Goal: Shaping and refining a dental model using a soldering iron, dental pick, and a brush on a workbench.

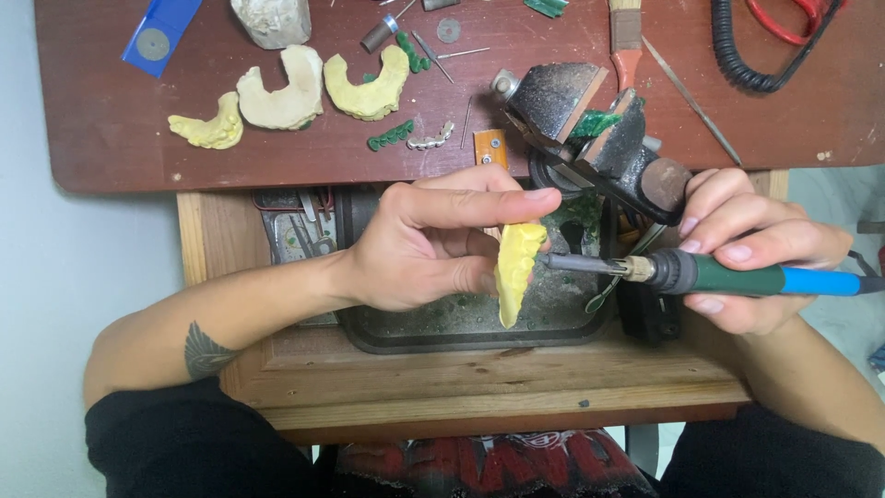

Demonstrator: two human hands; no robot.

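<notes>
A yellow cast [516,272] is pinched edge-on in the left hand [433,244], thumb below, fingers laid flat across the top, so it's clamped tight. It's held over a dark tray [406,327] that's sunk into the wooden bench [479,378]. The cast is pale yellow, curved, with a bumpy toothed ridge down one side, and its lower tip points down toward the tray.

The right hand [747,258] is wrapped closed around a heated tool [719,275] with a green and blue handle. Its metal tip is brought in sideways and looks to be touching the cast's right edge, or just about.

Green flecks are scattered across the tray floor. Just behind the hands, a black vise [599,138] is seen with a bit of green wax stuck on its jaws.

Further back on the red-brown table [111,120], two more yellow casts [369,85] and a white cast [284,90] are lined up in a row. A flat blue packet [159,35] with a grey disc on it lies at the far left corner, angled. A coiled black cord [737,55] is looped at the far right.
</notes>
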